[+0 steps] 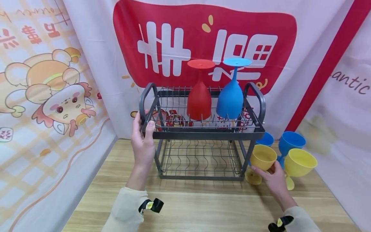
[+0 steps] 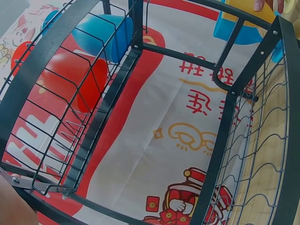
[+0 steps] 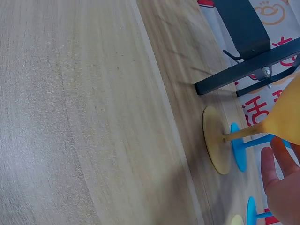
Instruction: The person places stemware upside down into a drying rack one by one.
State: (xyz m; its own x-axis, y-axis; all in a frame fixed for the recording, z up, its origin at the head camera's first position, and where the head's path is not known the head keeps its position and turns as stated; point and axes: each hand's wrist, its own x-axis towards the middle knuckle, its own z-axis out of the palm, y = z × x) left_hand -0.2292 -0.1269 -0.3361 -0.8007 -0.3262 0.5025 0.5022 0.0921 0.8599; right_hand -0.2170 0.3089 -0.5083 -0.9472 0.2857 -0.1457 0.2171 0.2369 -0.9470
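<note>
My left hand [image 1: 143,141] grips the left side of a dark two-tier dish rack [image 1: 208,134], thumb over the front corner by the handle. Upside down on its top tier stand a red goblet [image 1: 199,101] and a blue goblet [image 1: 230,101], feet up. To the right of the rack, my right hand [image 1: 275,180] holds an orange-yellow goblet [image 1: 263,158] around the lower bowl, thumb in front and fingers behind. That goblet is upright, its round foot [image 3: 216,140] low at the wooden table, beside the rack's leg.
Behind the held goblet are two upright blue goblets [image 1: 292,140], one partly hidden by it. A pale yellow goblet [image 1: 301,162] stands just right of my right hand. The rack's wire lower tier [image 1: 200,158] sits above the wooden table [image 1: 208,206]. Printed cloth [image 1: 98,58] hangs around the table.
</note>
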